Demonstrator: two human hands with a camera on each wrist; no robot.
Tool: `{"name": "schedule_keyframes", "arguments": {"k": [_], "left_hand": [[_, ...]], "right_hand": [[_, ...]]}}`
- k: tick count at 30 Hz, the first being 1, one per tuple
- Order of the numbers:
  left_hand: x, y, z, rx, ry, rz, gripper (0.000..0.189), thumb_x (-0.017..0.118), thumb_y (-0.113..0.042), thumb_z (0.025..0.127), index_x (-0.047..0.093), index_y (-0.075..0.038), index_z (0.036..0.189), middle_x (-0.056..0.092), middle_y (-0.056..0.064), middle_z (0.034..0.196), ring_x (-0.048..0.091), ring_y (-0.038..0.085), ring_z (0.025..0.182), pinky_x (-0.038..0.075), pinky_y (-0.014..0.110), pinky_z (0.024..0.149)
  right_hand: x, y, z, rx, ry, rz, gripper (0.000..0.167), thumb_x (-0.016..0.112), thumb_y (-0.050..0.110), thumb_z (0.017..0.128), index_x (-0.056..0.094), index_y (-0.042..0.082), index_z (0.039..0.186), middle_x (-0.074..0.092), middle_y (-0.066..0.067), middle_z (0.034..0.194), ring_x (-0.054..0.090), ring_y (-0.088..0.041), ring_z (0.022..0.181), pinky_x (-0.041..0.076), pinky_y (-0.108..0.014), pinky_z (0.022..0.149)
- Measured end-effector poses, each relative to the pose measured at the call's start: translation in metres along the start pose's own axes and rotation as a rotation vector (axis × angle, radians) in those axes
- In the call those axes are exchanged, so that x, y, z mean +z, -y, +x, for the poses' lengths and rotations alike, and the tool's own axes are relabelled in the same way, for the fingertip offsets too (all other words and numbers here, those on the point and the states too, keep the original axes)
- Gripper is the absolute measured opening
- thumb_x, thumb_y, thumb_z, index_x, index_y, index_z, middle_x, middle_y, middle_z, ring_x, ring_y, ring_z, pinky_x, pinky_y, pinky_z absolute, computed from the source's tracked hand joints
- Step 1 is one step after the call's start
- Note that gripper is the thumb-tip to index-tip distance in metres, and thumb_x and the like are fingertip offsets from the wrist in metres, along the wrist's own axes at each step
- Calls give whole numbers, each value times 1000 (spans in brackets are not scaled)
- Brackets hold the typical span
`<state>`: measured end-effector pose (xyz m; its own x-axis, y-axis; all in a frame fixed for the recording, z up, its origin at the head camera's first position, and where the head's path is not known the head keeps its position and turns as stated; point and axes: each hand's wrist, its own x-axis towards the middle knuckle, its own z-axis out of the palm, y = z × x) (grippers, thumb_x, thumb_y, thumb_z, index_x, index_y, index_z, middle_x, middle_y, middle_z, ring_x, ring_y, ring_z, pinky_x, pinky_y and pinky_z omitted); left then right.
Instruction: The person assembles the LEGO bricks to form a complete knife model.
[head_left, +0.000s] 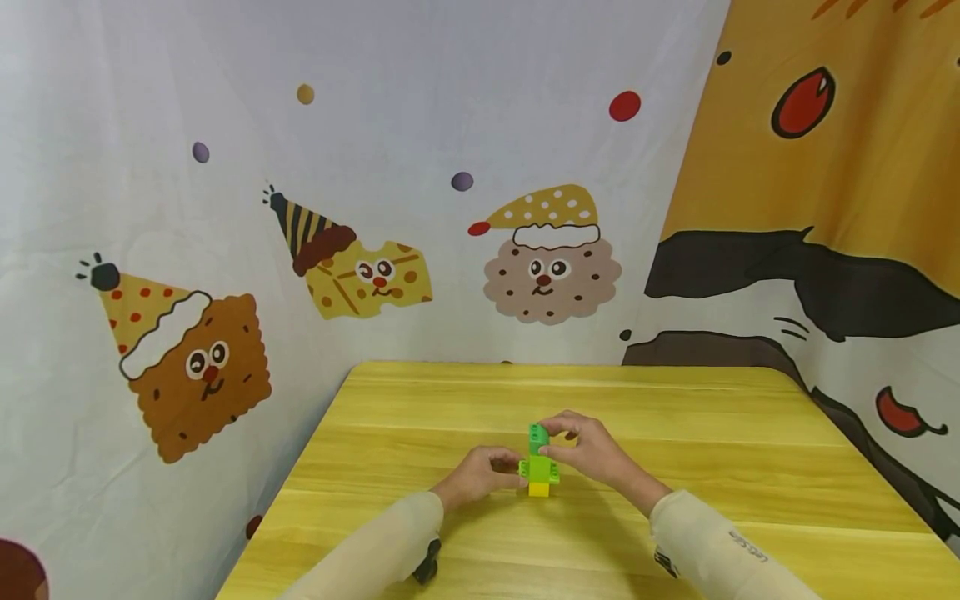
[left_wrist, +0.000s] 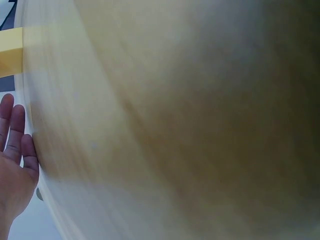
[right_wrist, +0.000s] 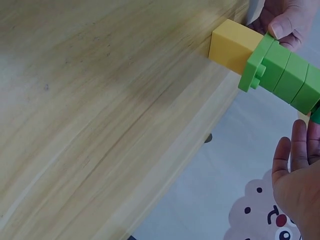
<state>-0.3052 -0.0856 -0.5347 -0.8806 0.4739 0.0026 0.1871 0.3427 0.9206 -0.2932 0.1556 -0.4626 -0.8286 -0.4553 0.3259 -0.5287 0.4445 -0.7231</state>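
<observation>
A toy block tower [head_left: 539, 468] stands upright on the table, with a yellow block [right_wrist: 232, 46] at its base. Above that sit a bright green plate [right_wrist: 255, 65] with studs jutting out sideways and several stacked green blocks [right_wrist: 289, 75]. A darker green block [head_left: 535, 438] tops the tower, and my right hand [head_left: 588, 448] pinches it between thumb and fingers. From the left, my left hand [head_left: 477, 475] holds the tower low down, its thumb on the green plate in the right wrist view. The left wrist view catches only part of this hand [left_wrist: 17, 172] and a yellow block [left_wrist: 11, 52].
The wooden table [head_left: 390, 400] reaches back to a white cloth backdrop [head_left: 420, 100] printed with cartoon snack figures. Both forearms, in pale sleeves [head_left: 712, 533], rest over the table's near part. Dark wrist straps [head_left: 427, 562] show under the sleeves.
</observation>
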Motion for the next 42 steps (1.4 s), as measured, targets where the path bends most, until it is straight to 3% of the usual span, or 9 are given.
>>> {"name": "schedule_keyframes", "arguments": {"k": [13,20,26,34,42], "left_hand": [[2,2,-1,-16,-9,20,32,79,-31,87,72,-17,115,67,-8,105,61,11,97,53,35,85],[2,3,-1,-10,-6,16,32,79,-31,87,72,-17,115,67,-8,105,61,11,97,53,34,85],[1,3,0,-8,-5,11,32,79,-31,87,72,-17,115,68,-8,105,62,11,97,53,34,85],[1,-1,-3,-6,-18,18,32,79,-28,87,72,-15,115,68,-6,105,62,12,96,53,33,85],[1,0,-2,-4,-10,18,33,78,-30,88,72,-16,117,68,-6,105,62,12,96,53,33,84]], "right_hand": [[0,0,-2,26,14,24,30,75,31,90,72,20,118,65,10,107,61,-31,104,48,-48,85],[0,-1,-1,20,16,-2,27,75,28,91,73,20,116,66,9,106,61,-18,99,49,-44,84],[-3,1,1,17,36,-50,26,75,29,90,73,20,114,65,11,104,61,-14,97,48,-37,82],[-4,1,5,11,71,-78,26,76,31,90,73,19,114,64,12,99,59,-10,93,49,-38,83],[-2,-2,2,14,48,-61,25,76,26,89,73,20,114,64,12,100,59,-10,93,49,-39,84]]}}
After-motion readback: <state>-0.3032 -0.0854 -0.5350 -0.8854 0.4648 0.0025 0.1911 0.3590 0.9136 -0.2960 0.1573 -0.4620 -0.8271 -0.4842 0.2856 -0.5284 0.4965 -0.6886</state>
